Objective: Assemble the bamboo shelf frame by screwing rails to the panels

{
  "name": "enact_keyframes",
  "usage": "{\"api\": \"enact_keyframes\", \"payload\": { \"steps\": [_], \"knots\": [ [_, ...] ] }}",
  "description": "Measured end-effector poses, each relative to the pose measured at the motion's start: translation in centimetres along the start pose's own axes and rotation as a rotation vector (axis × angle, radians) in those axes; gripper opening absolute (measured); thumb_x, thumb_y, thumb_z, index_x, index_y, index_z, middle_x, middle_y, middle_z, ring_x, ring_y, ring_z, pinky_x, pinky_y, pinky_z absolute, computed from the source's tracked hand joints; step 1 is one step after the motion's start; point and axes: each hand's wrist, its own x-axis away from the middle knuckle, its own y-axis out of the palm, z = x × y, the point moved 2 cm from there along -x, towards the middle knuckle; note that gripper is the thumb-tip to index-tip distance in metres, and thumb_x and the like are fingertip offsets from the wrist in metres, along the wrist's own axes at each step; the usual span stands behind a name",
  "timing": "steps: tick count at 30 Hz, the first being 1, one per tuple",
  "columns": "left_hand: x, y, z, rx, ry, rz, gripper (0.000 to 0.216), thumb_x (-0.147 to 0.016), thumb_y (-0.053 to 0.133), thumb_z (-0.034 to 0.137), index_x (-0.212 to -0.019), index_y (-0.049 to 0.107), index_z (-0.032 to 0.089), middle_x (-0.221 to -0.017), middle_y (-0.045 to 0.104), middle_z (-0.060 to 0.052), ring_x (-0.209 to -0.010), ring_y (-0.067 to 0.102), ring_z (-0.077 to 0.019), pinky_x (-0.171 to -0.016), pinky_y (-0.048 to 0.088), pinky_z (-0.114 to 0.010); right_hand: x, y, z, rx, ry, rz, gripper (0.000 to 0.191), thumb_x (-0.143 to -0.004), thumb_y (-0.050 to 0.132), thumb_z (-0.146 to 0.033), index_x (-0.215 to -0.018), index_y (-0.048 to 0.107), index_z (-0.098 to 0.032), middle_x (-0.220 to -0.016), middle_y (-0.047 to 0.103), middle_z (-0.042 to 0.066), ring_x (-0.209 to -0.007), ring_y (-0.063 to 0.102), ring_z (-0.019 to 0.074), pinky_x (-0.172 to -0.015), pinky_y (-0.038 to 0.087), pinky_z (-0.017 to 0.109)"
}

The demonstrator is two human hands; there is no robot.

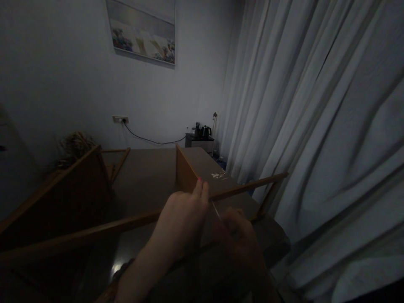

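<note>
A brown wooden frame lies on its side across a table, its long rail running from lower left to right. My left hand is closed over this rail where an upright wooden board meets it. Just to the right, my right hand is closed in dim light around a thin tool with a shiny straight shaft. The shaft points up and left, its tip by the rail near my left fingers. My right hand hides the tool's handle, so its exact kind is unclear.
A large wooden side panel stands at the left. White scraps or small parts lie on the table. Behind it, a low cabinet bears a black kettle. A pale curtain hangs along the right.
</note>
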Motion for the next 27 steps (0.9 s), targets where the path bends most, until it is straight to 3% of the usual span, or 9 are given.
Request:
{"api": "enact_keyframes", "payload": {
  "steps": [3, 10, 21, 27],
  "knots": [
    [-0.1, 0.1, -0.1, -0.003, -0.003, -0.006, 0.047, -0.087, 0.056, 0.019, -0.133, 0.051, 0.007, -0.138, 0.053, -0.015, -0.066, 0.071, -0.0190, -0.052, 0.058, -0.030, 0.2, 0.0, 0.2, 0.010, 0.014, 0.032, 0.033, -0.095, 0.048, -0.042, -0.069, 0.051, -0.022, -0.060, 0.053, -0.005, -0.059, 0.051, 0.0114, -0.062, 0.037, 0.026],
    [-0.1, 0.3, -0.3, 0.031, -0.013, -0.061, 0.046, -0.091, 0.052, 0.022, -0.135, 0.048, 0.010, -0.142, 0.047, -0.014, -0.075, 0.073, -0.0222, -0.059, 0.061, -0.033, 0.6, -0.3, -0.6, 0.268, -0.084, 0.138, 0.019, -0.092, 0.049, -0.017, -0.073, 0.051, -0.021, -0.062, 0.054, -0.006, -0.061, 0.050, 0.0110, -0.072, 0.033, 0.029],
    [-0.2, 0.2, -0.2, 0.042, -0.017, -0.049, 0.048, -0.091, 0.052, 0.022, -0.137, 0.047, 0.010, -0.142, 0.047, -0.014, -0.072, 0.073, -0.0211, -0.057, 0.061, -0.033, 0.3, -0.4, -1.2, 0.488, -0.158, 0.200, 0.025, -0.092, 0.050, -0.019, -0.068, 0.049, -0.021, -0.056, 0.052, -0.004, -0.059, 0.044, 0.0140, -0.072, 0.029, 0.033],
    [-0.2, 0.2, -0.3, 0.036, -0.017, -0.076, 0.047, -0.091, 0.051, 0.020, -0.138, 0.046, 0.013, -0.145, 0.044, -0.015, -0.074, 0.073, -0.0205, -0.058, 0.060, -0.032, 0.7, -0.5, -1.3, 0.512, -0.113, 0.145, 0.026, -0.094, 0.050, -0.020, -0.068, 0.049, -0.022, -0.056, 0.052, -0.004, -0.059, 0.045, 0.0142, -0.071, 0.028, 0.034]
  ]
}}
